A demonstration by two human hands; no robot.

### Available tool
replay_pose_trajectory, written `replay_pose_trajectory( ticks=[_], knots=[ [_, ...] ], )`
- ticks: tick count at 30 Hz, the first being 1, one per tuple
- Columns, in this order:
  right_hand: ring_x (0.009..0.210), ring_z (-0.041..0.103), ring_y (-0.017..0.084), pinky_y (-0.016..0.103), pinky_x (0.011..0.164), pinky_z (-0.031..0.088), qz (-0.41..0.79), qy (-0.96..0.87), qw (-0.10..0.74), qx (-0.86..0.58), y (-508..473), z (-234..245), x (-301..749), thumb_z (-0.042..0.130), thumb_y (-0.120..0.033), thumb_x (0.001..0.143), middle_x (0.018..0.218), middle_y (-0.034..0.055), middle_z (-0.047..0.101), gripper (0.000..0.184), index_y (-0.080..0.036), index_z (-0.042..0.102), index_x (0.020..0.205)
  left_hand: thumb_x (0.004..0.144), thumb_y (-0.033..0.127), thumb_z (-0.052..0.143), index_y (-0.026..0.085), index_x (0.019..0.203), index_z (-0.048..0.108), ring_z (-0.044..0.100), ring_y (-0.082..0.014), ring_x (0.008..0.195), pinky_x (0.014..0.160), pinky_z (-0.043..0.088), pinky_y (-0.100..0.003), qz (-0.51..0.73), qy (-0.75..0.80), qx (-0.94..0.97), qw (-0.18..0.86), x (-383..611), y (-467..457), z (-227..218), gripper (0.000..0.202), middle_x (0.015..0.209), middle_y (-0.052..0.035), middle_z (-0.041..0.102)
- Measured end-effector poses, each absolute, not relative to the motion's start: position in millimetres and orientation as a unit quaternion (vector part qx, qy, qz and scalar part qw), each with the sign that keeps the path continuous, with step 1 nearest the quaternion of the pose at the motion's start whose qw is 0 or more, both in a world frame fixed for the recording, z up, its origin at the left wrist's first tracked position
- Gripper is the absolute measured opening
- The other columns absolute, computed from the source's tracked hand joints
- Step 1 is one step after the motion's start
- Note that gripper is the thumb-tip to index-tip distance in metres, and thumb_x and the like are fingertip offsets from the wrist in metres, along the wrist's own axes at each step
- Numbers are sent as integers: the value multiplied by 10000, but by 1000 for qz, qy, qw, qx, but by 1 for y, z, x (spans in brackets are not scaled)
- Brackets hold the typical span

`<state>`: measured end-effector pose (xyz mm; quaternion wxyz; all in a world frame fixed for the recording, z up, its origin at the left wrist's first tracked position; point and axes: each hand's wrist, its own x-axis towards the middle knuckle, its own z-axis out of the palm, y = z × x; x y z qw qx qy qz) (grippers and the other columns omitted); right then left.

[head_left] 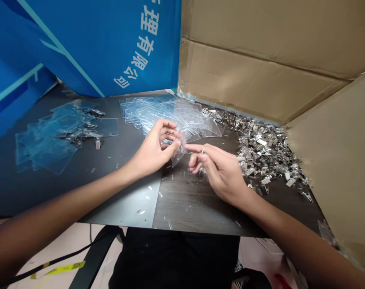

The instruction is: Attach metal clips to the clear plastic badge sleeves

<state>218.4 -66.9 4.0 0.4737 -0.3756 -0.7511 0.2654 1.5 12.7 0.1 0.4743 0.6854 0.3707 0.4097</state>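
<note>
Thin clear plastic piece, colourless, corner showing, rest blurred

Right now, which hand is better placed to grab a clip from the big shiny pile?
Probably the right hand: it's right beside the clips. The left hand is farther away and holds some clear plastic.

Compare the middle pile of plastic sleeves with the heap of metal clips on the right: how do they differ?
Look: the plastic sleeves are flat and see-through, while the metal clips are shiny and silvery.
Size: each sleeve is clearly larger than each clip.
Place: the sleeves lie in front of the blue panel; the clips spread beside the cardboard.
Shared: both lie loosely piled on the dark table.
</note>
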Motion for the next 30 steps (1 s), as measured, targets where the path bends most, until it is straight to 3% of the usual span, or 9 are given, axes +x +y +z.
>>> replay_pose_trajectory(
  ticks=[4, 9, 14, 21, 27, 30],
  knots=[
    [619, 529, 133, 312, 627, 452, 360, -676, 462, -447, -67, 7, 220, 478, -413, 1227, 727, -59, 565, 249, -250, 665, 1203, 902, 323, 828, 197, 1260, 548, 698, -188, 935, 668, 585, -274, 392, 357, 653, 541, 1, 16, -2, 472, 1114, -91, 699],
    [671, 505, 140, 312, 652, 397, 420, -674, 409, -449, -66, 11, 220, 500, -457, 1207, 791, -51, 577, 232, -275, 497, 1063, 903, 309, 842, 180, 1260, 608, 669, -154, 859, 685, 567, -271, 388, 348, 651, 552, 2, 11, 1, 445, 1078, -66, 697],
    [661, 448, 143, 319, 651, 361, 438, -681, 395, -433, -64, 13, 222, 526, -438, 1193, 764, -59, 531, 215, -268, 562, 1066, 910, 327, 847, 182, 1214, 630, 673, -164, 858, 663, 572, -265, 385, 350, 641, 564, 2, 10, 2, 401, 1049, -56, 677],
    [689, 539, 133, 303, 679, 434, 479, -656, 405, -419, -62, 8, 219, 626, -484, 1155, 766, -54, 597, 252, -252, 633, 1057, 897, 326, 871, 181, 1219, 644, 683, -169, 917, 734, 587, -270, 377, 339, 663, 551, 4, 8, 2, 419, 1078, -66, 696],
    [661, 569, 127, 286, 652, 454, 472, -606, 412, -491, -63, 7, 217, 760, -424, 1047, 740, -46, 655, 219, -224, 683, 1005, 891, 391, 906, 173, 1205, 661, 639, -127, 741, 657, 551, -267, 342, 351, 645, 587, 0, 10, 5, 454, 963, -10, 648],
    [657, 563, 128, 286, 632, 454, 453, -606, 436, -488, -60, 9, 216, 771, -406, 1008, 749, -28, 664, 216, -216, 700, 936, 834, 398, 955, 174, 1151, 703, 660, -151, 742, 692, 577, -302, 325, 336, 641, 609, -2, 14, 7, 463, 906, 0, 645]
  ],
)
